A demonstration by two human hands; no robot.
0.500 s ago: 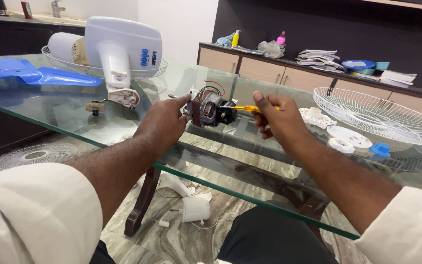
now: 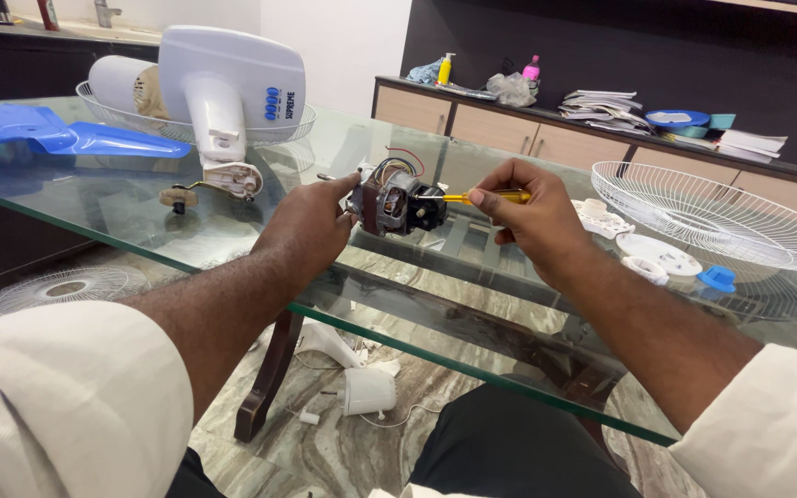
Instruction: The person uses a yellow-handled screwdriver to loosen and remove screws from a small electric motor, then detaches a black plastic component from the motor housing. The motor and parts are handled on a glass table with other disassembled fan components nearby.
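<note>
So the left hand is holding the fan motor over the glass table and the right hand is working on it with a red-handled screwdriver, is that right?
Not quite: the screwdriver in the right hand has a yellow handle, not a red one, as the head view shows. The rest stands: the left hand holds the fan motor over the glass table.

A white fan housing (image 2: 232,88) stood on the glass table (image 2: 140,207). Left of the housing lay a blue fan blade (image 2: 66,138); well right of it lay a white wire guard (image 2: 721,217).
</note>
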